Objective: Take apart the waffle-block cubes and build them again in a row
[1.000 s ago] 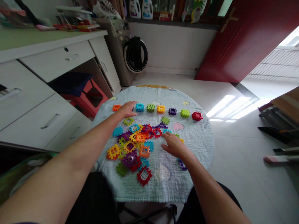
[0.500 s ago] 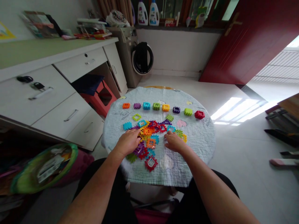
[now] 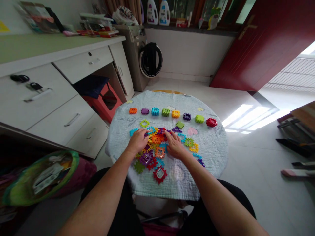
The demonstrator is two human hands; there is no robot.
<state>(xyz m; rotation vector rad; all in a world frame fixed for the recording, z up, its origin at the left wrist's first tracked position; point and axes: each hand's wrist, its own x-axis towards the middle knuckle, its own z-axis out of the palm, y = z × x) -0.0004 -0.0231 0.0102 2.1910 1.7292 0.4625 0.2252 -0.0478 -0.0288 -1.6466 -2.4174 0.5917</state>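
A messy heap of bright plastic pieces (image 3: 156, 139) is in the middle of a round bench (image 3: 169, 92), on top of a pale cloth (image 3: 211, 150). The left hand (image 3: 138, 142) is at the heap's left side; I can't tell if its grip pinches a piece. The right hand (image 3: 175, 146) is at the other side, with its grip a bit spread. Behind the heap, eight little blocks (image 3: 165, 112) make a row, from orange to red. Farther back are a pink stool (image 3: 113, 106) and a washing machine (image 3: 131, 52).
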